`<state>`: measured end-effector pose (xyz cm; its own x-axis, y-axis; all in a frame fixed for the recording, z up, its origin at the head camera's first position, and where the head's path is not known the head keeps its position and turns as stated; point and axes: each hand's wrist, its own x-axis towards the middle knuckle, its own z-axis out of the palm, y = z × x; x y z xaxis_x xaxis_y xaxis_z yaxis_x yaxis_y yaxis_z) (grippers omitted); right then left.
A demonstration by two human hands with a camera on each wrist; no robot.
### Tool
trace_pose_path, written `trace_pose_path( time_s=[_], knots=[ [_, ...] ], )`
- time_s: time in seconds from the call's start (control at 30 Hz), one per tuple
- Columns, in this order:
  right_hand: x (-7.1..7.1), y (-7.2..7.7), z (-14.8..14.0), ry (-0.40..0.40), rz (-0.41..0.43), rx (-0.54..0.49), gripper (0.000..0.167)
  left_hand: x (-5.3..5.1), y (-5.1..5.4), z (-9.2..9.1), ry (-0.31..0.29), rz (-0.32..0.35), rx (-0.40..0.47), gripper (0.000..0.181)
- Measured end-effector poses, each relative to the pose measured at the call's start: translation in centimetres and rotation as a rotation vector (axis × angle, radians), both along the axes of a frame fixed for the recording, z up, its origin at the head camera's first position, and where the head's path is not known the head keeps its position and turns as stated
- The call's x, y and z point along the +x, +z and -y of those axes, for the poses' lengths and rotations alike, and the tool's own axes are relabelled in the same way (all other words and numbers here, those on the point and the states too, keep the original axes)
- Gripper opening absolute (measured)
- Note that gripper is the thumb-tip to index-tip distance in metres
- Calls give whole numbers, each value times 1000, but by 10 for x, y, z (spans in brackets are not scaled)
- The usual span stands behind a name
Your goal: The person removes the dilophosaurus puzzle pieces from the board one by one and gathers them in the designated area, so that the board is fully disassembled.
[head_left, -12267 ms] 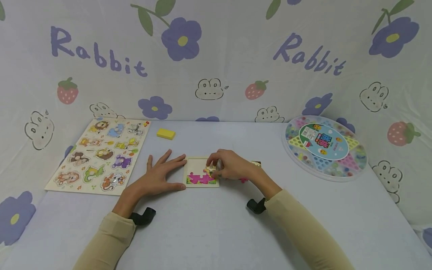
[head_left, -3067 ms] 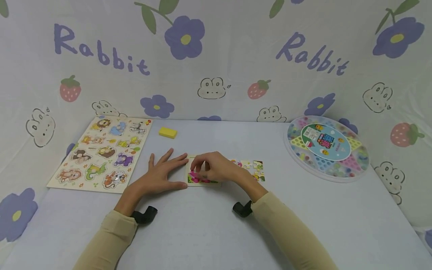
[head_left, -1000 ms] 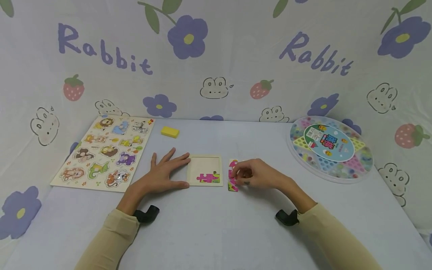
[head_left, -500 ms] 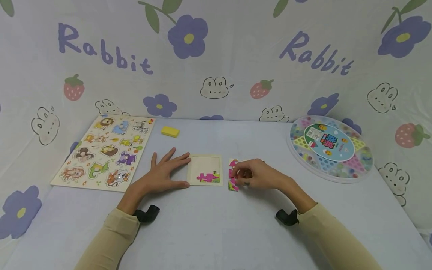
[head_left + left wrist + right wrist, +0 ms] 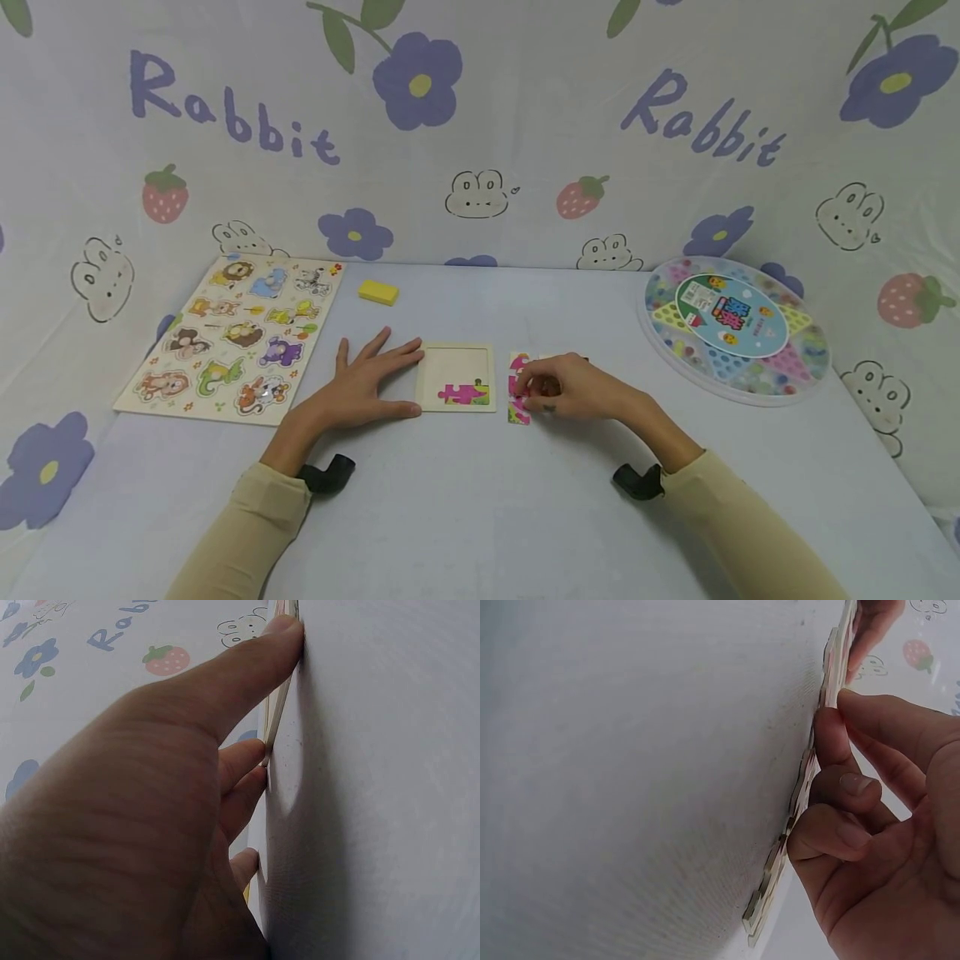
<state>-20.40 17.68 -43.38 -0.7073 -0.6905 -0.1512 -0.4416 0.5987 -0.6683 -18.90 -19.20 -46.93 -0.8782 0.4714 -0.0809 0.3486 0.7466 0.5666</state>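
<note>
A square puzzle frame (image 5: 454, 345) lies mid-table. Two joined pink puzzle pieces (image 5: 461, 394) sit in its lower right part. My left hand (image 5: 360, 387) is spread flat, its fingertips and thumb touching the frame's left edge. To the right of the frame stands a column of pink puzzle pieces (image 5: 519, 412) on the table. Over that column my right hand (image 5: 573, 387) is bent, thumb and index finger pinching a puzzle piece (image 5: 832, 682) at table level. More loose pieces (image 5: 761, 900) lie beneath this hand, mostly hidden from the head view.
An animal peg-puzzle board (image 5: 240, 333) lies at the left. Near it at the back is a yellow block (image 5: 378, 292). A round, clear-lidded game box (image 5: 733, 332) occupies the right rear. A patterned cloth (image 5: 480, 133) hangs behind the table.
The right hand earlier worked over the frame, then moved right to the loose pieces. Yellowish and pink pieces have left the frame; the pink column now stands beside it. The left hand stayed put.
</note>
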Motion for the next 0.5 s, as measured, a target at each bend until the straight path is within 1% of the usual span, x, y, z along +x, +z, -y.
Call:
trace_pose_path(
  time_s=[0.2, 0.5],
  knots=[
    [0, 1, -1, -12, -6, 4, 14, 0, 0, -1, 1, 0, 0, 88],
    [-4, 8, 8, -49, -17, -34, 15, -1, -1, -1, 1, -1, 5, 88]
  ],
)
